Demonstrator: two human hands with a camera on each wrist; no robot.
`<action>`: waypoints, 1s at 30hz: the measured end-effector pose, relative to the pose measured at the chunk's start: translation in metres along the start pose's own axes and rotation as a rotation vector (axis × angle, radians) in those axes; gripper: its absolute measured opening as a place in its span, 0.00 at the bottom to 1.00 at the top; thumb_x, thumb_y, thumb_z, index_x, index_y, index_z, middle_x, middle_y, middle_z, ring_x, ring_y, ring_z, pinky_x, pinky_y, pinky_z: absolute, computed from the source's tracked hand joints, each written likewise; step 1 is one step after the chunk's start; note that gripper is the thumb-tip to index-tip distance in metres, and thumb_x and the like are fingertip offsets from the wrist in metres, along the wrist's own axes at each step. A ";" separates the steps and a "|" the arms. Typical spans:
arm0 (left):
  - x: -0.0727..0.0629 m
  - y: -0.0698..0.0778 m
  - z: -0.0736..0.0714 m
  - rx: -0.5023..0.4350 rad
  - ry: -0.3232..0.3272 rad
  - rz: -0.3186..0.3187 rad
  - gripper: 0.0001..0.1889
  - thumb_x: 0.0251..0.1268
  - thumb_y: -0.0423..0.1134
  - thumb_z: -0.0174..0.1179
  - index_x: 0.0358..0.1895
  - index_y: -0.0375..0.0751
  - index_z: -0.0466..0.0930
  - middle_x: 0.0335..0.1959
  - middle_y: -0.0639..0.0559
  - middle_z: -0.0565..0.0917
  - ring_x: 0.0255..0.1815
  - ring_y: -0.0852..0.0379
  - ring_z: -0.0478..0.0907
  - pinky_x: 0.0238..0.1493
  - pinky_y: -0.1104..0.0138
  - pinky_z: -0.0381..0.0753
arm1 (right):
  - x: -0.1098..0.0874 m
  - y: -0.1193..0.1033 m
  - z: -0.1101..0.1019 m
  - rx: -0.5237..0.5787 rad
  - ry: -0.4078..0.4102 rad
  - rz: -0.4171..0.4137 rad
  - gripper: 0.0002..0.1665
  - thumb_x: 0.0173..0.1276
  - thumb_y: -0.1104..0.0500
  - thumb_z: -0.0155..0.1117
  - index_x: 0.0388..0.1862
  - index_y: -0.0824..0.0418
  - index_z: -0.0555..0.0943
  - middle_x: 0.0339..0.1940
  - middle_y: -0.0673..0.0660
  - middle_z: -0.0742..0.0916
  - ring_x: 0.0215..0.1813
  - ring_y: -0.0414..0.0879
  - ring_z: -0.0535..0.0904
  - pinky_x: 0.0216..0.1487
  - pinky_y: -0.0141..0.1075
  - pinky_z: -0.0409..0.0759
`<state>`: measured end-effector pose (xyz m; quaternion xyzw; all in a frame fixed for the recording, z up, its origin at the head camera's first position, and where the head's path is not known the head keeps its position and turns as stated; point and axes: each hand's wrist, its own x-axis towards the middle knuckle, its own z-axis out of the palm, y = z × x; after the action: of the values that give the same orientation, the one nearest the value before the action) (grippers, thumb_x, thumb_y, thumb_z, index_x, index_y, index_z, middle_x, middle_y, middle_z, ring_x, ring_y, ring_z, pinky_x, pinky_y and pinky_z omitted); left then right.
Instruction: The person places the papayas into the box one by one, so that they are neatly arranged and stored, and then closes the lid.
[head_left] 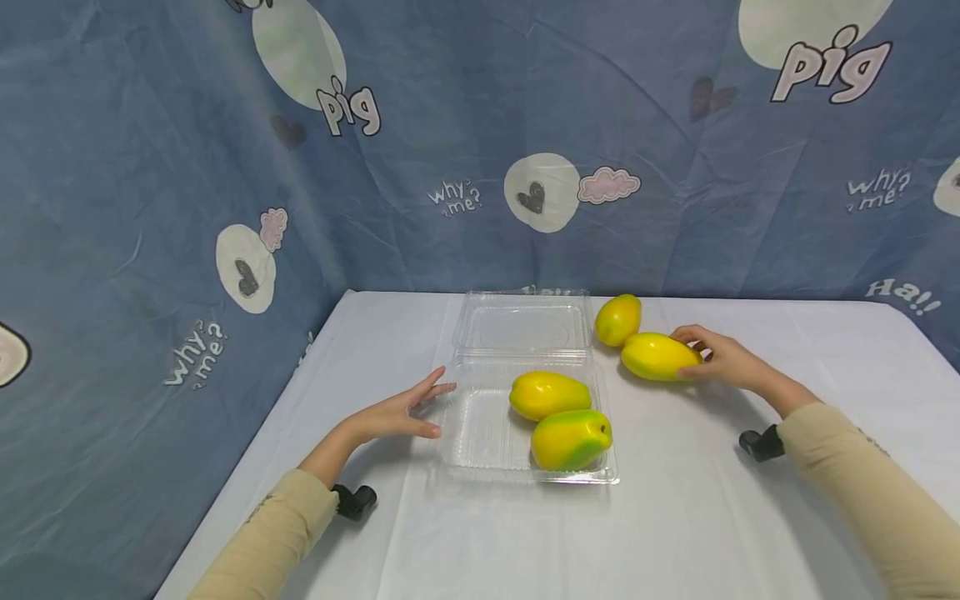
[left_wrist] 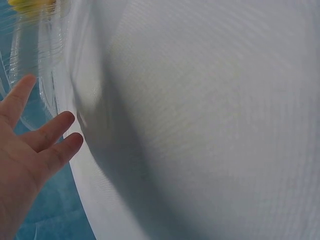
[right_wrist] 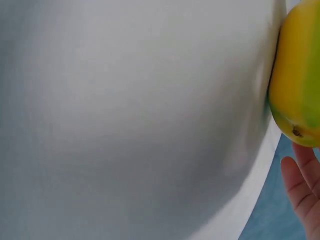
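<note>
A clear plastic clamshell box (head_left: 480,433) lies with its lid (head_left: 525,325) folded back, away from me. Two yellow-green papayas sit on the right side of its base: a rear papaya (head_left: 549,395) and a front papaya (head_left: 572,440). My left hand (head_left: 397,414) is beside the box's left edge, fingers spread and holding nothing. Right of the box, my right hand (head_left: 716,360) grips the right end of another papaya (head_left: 656,357), thumb in front and fingers behind. In the right wrist view that papaya (right_wrist: 297,75) shows its stem end near the fingertips. One more papaya (head_left: 618,320) lies just behind it.
A white cloth covers the table (head_left: 675,517). Behind and to the left hangs a blue printed curtain (head_left: 450,100), close to the table's back edge. Black wrist-worn devices (head_left: 355,502) show at both sleeves.
</note>
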<state>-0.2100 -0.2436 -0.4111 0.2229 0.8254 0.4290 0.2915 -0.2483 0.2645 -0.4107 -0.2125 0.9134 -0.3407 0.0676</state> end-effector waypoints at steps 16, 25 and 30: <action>0.000 0.000 0.002 -0.010 0.004 -0.007 0.51 0.58 0.40 0.61 0.73 0.52 0.28 0.73 0.53 0.51 0.73 0.45 0.39 0.66 0.42 0.43 | -0.004 -0.006 0.006 0.024 -0.028 -0.014 0.35 0.56 0.58 0.68 0.61 0.67 0.67 0.57 0.67 0.74 0.53 0.58 0.71 0.51 0.47 0.72; -0.001 0.001 0.004 -0.012 0.007 -0.002 0.51 0.58 0.39 0.61 0.73 0.52 0.29 0.73 0.53 0.52 0.73 0.44 0.39 0.66 0.42 0.42 | -0.013 -0.023 0.001 -0.036 0.086 -0.091 0.30 0.58 0.60 0.66 0.58 0.68 0.71 0.53 0.64 0.78 0.47 0.43 0.71 0.46 0.38 0.74; -0.001 0.001 0.004 -0.011 0.008 -0.009 0.51 0.58 0.40 0.61 0.73 0.53 0.29 0.73 0.53 0.52 0.73 0.43 0.39 0.66 0.41 0.43 | -0.017 -0.033 -0.004 -0.034 0.165 -0.170 0.28 0.57 0.63 0.67 0.57 0.68 0.72 0.49 0.62 0.80 0.41 0.29 0.70 0.41 0.26 0.74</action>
<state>-0.2066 -0.2416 -0.4119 0.2160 0.8253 0.4330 0.2910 -0.2225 0.2519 -0.3861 -0.2615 0.9002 -0.3458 -0.0407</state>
